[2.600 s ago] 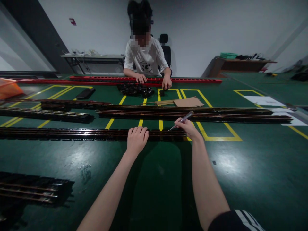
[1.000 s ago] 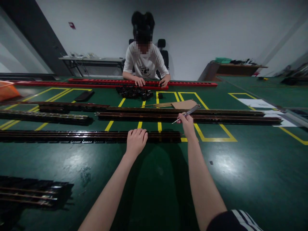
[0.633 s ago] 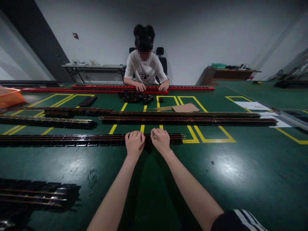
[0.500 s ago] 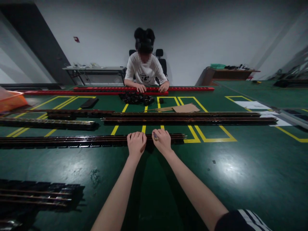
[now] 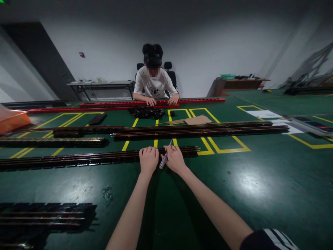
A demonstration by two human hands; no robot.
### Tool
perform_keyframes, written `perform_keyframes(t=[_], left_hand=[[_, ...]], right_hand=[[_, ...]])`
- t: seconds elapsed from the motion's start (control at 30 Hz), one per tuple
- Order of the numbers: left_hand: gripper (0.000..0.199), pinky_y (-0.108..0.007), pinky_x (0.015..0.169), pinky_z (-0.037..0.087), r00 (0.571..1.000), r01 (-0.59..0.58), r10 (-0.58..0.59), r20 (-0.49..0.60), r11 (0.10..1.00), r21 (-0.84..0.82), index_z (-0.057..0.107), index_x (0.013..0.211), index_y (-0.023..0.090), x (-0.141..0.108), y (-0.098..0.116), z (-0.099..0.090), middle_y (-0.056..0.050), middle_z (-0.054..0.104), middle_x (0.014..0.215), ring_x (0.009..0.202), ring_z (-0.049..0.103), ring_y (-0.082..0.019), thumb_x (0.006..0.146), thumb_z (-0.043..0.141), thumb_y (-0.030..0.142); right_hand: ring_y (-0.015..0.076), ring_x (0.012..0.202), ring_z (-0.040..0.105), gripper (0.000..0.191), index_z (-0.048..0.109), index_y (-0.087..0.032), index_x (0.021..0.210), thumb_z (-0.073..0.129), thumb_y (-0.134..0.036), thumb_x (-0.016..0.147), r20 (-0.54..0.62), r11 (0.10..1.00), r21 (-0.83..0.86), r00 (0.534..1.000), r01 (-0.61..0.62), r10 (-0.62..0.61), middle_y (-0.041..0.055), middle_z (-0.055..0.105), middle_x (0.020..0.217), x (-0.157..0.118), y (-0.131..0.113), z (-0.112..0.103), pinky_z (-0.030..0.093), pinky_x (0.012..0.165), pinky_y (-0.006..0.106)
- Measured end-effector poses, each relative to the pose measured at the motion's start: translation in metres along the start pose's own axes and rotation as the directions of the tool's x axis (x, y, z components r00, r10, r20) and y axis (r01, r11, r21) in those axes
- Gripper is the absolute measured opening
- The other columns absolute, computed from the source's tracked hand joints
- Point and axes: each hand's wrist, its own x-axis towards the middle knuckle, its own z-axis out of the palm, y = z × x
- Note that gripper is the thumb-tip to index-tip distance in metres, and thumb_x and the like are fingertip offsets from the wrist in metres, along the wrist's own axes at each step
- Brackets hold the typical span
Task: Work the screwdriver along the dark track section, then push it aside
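My left hand (image 5: 148,160) is closed over a long black strip (image 5: 78,159) with copper-coloured rods along it, lying across the green table. Just to its right, my right hand (image 5: 176,159) grips a screwdriver (image 5: 163,161) with a clear purplish handle. The handle end sticks out toward me on the left of the hand, and the thin shaft shows beyond the fingers, slanting away. The right fingers are over the same strip; whether they touch it I cannot tell. The strip's right end (image 5: 194,150) shows past my right hand.
Longer black strips (image 5: 203,131) lie just beyond, with cardboard (image 5: 198,119) and a pile of black parts (image 5: 147,112) behind them. Across the table a person (image 5: 155,85) has both hands on a red rail (image 5: 197,100). More strips (image 5: 44,218) lie at near left, an orange bin (image 5: 14,121) at far left.
The screwdriver has swung in my right hand: its handle end now points down toward me and its shaft shows beyond the fingers. My left hand stays on the strip. The view has shifted slightly.
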Motion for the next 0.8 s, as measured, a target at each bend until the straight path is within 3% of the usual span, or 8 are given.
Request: perform_keyframes(t=[0.17, 0.33, 0.67, 0.8], left_hand=[[0.035, -0.042, 0.088, 0.035, 0.999, -0.013, 0.012, 0.041, 1.0, 0.012, 0.067, 0.092, 0.016, -0.006, 0.002, -0.007, -0.01, 0.068, 0.095, 0.091, 0.057, -0.026, 0.092, 0.034, 0.028], [0.031, -0.043, 0.09, 0.035, 0.998, -0.029, 0.03, 0.056, 0.999, -0.016, 0.067, 0.097, 0.017, -0.014, 0.002, -0.011, -0.009, 0.068, 0.099, 0.093, 0.057, -0.025, 0.09, 0.037, 0.025], [0.034, -0.041, 0.099, 0.036, 0.982, -0.112, 0.131, 0.139, 0.984, -0.138, 0.061, 0.11, 0.019, -0.025, 0.006, -0.023, -0.007, 0.064, 0.116, 0.108, 0.056, -0.022, 0.083, 0.04, 0.016], [0.04, -0.044, 0.106, 0.031, 0.991, -0.074, 0.084, 0.101, 0.992, -0.1, 0.057, 0.118, 0.016, -0.027, 0.005, -0.021, -0.011, 0.06, 0.123, 0.119, 0.05, -0.024, 0.081, 0.043, 0.017]], right_hand=[[0.0271, 0.093, 0.059, 0.032, 0.052, -0.009, 0.108, 0.055, -0.013, 0.076, 0.044, 0.999, -0.048, 0.999, -0.013, 0.015, 0.0135, 0.066, 0.096, -0.007, -0.003, -0.002, 0.039, 0.086, 0.039], [0.0271, 0.096, 0.058, 0.032, 0.051, -0.008, 0.108, 0.054, -0.008, 0.076, 0.055, 0.998, -0.065, 0.998, -0.017, 0.021, 0.0138, 0.067, 0.097, -0.015, -0.006, -0.007, 0.04, 0.084, 0.037], [0.0276, 0.091, 0.059, 0.016, 0.053, -0.01, 0.098, 0.051, -0.019, 0.085, 0.034, 0.995, -0.09, 0.999, -0.033, 0.036, 0.0159, 0.068, 0.093, -0.033, 0.001, -0.024, 0.04, 0.082, 0.038], [0.0277, 0.086, 0.059, 0.015, 0.052, -0.011, 0.094, 0.052, -0.02, 0.083, -0.013, 0.985, -0.094, 0.99, -0.141, 0.141, 0.0153, 0.066, 0.087, -0.043, 0.01, -0.033, 0.04, 0.081, 0.039]])
